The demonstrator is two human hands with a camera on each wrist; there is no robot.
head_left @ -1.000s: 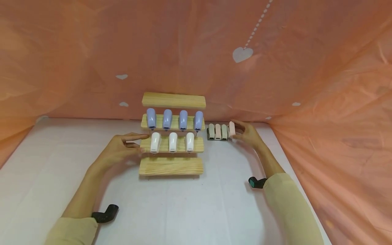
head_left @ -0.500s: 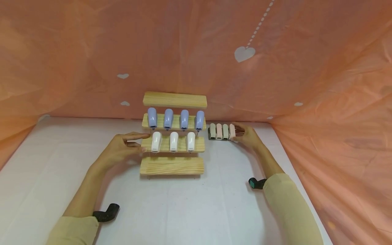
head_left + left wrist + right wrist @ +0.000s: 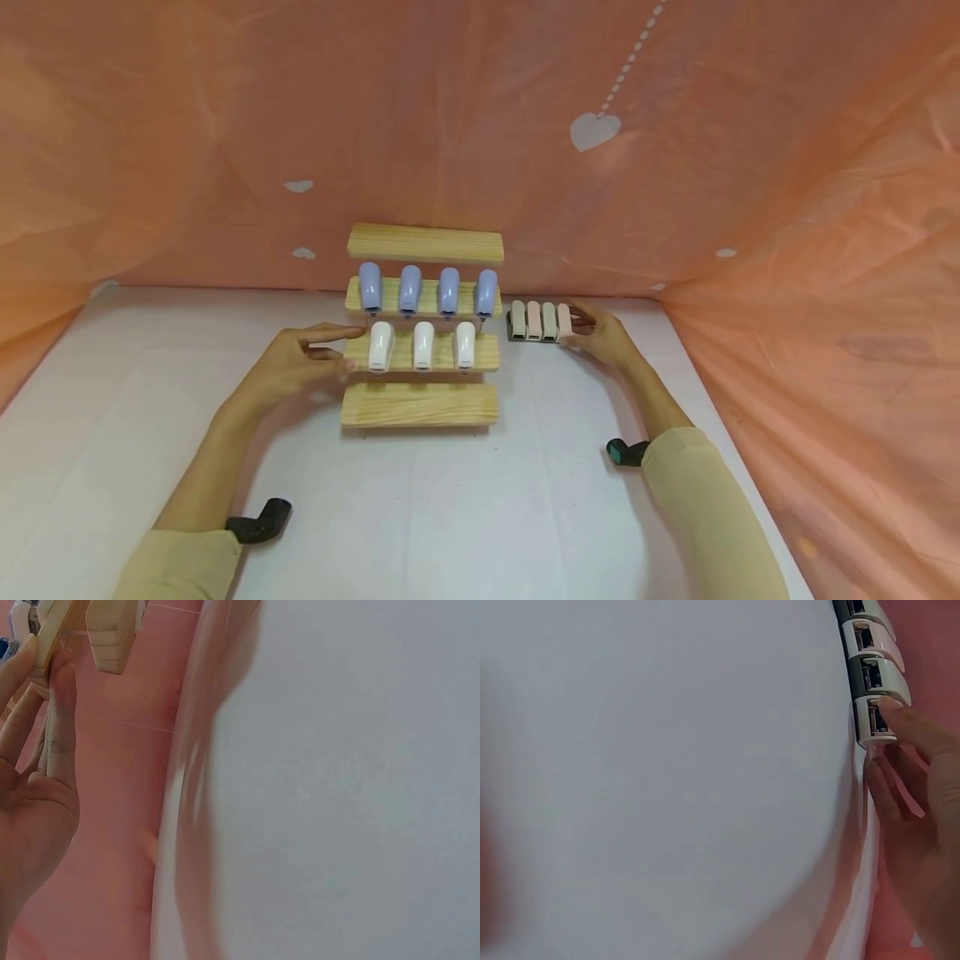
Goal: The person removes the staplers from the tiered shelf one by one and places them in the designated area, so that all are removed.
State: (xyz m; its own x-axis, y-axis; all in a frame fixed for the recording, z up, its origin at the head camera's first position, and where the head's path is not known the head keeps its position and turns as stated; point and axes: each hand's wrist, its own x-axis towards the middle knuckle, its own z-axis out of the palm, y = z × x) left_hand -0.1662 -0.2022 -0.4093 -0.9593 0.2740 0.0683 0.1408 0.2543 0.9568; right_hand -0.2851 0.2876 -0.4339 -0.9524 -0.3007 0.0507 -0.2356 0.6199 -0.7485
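A tiered wooden rack (image 3: 420, 407) holds a row of lilac staplers (image 3: 410, 288) above a row of white staplers (image 3: 423, 346). At its left end, my left hand (image 3: 288, 367) grips the tier with the white staplers, fingers and thumb on either side of the board (image 3: 51, 634). Right of the rack, green and pink mini staplers stand side by side in a short row. My right hand (image 3: 603, 335) pinches the rightmost pink stapler (image 3: 565, 321), its thumb (image 3: 896, 712) on the front end. That stapler stands against the green one (image 3: 549, 321) beside it.
A white cloth (image 3: 480, 508) covers the table. Orange sheeting with white hearts hangs behind it (image 3: 450, 125) and along the right side (image 3: 825, 333). The rack's top board (image 3: 425, 243) and bottom tier bear no staplers.
The rightmost pink stapler, raised and tilted a second ago, has come down level with the others, my right hand moving with it. My left hand has stayed on the rack.
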